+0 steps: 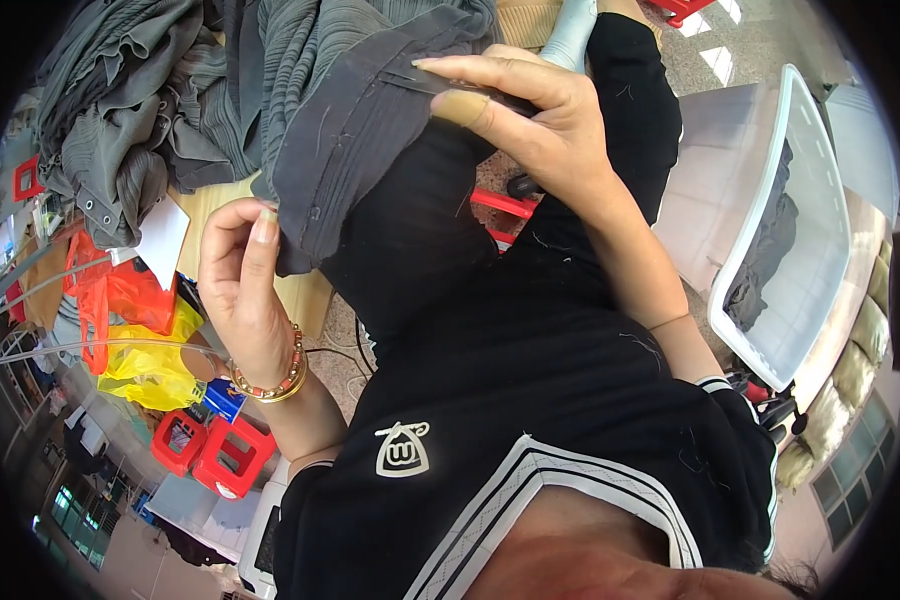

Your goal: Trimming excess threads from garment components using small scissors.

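Observation:
A piece of dark grey ribbed fabric [335, 150] with seams and loose thread ends is stretched over my lap, at the upper middle. My left hand [238, 285] pinches its lower left edge between thumb and fingers. At its upper right edge, my right hand [530, 115] is closed around a slim, pointed metal tool [407, 84]. The tool's tips lie against the fabric; its rear part is hidden in my palm, so I cannot tell its exact kind. More of the grey pleated cloth [185, 100] is heaped beyond my left hand, with metal eyelets along one part.
A white plastic bin [745, 270] holding dark cloth stands at the right. At the left are a red plastic bag [135, 292], a yellow bag [155, 370] and red stools [232, 455]. The pale wooden table edge [310, 305] runs beneath the cloth.

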{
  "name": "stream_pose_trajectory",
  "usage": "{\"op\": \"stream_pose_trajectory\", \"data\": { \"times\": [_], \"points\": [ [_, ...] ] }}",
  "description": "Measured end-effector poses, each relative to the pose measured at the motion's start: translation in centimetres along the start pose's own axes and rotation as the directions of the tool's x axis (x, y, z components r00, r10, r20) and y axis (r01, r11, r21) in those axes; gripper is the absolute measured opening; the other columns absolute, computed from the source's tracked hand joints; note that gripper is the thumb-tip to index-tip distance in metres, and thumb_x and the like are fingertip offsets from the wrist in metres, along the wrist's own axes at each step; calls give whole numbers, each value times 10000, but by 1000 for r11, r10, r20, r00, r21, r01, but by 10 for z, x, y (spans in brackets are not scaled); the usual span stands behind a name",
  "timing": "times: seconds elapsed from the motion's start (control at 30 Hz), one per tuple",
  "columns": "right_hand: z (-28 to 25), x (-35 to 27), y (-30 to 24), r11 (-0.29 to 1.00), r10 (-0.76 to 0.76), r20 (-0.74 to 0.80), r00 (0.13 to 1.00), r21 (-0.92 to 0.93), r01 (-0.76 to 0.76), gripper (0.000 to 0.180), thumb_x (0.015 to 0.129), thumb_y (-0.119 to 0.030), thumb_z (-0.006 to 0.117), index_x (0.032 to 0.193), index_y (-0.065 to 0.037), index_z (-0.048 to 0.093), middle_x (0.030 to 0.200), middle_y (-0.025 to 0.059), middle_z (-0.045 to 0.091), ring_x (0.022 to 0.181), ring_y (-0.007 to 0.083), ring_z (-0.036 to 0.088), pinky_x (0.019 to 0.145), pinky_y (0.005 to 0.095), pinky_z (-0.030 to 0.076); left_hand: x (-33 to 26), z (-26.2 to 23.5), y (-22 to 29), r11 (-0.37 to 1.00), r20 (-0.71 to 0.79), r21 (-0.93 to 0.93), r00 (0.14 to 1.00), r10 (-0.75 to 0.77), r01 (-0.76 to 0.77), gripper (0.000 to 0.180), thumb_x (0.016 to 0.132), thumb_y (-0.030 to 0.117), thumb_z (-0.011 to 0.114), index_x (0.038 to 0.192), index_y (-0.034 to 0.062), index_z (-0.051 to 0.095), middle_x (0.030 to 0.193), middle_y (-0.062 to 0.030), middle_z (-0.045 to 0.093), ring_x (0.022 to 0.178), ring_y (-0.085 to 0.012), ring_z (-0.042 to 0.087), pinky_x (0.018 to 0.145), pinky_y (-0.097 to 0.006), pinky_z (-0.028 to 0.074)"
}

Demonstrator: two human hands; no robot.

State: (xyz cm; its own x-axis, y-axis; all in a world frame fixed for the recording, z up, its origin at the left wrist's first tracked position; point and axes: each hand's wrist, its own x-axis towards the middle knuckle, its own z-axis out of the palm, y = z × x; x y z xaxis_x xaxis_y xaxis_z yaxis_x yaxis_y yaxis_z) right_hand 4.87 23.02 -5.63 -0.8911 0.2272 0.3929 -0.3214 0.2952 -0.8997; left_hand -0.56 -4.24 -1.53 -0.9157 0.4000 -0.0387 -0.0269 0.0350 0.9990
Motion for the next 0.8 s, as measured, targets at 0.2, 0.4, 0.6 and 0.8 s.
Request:
{"op": "stream_pose_trajectory", "data": {
  "times": [0.2,0.4,0.6,0.8],
  "points": [
    [0,-1,0,1000,21,11,1000,20,-21,272,817,-59,754,1089,-37,740,740,21,603,668,68,522,587,219,414,0,0,-2,1000,-9,6,1000,-7,7,145,997,49,533,1124,2,585,1052,-31,590,927,-80,543,854,-220,423],
    [-1,-2,-4,999,33,26,999,15,-33,270,841,-37,724,1110,-9,728,776,-1,602,709,51,513,635,197,394,0,2,-1,1000,-10,-1,1000,-1,1,146,990,45,542,1123,3,587,1036,-27,591,928,-80,539,857,-218,417],
    [-1,-3,-2,999,40,29,999,21,-41,276,836,-29,728,1111,-5,726,772,-4,597,706,47,507,628,195,385,1,2,-2,1000,-13,-8,1000,0,0,149,986,43,551,1124,5,591,1040,-28,596,937,-83,543,866,-221,416],
    [2,0,2,998,32,13,999,53,-33,291,807,-38,752,1097,-40,740,764,14,608,665,65,518,591,213,420,1,4,-3,1000,-35,-17,999,-8,7,145,984,46,557,1119,6,593,1025,-24,603,938,-85,545,871,-225,414]
  ]
}}
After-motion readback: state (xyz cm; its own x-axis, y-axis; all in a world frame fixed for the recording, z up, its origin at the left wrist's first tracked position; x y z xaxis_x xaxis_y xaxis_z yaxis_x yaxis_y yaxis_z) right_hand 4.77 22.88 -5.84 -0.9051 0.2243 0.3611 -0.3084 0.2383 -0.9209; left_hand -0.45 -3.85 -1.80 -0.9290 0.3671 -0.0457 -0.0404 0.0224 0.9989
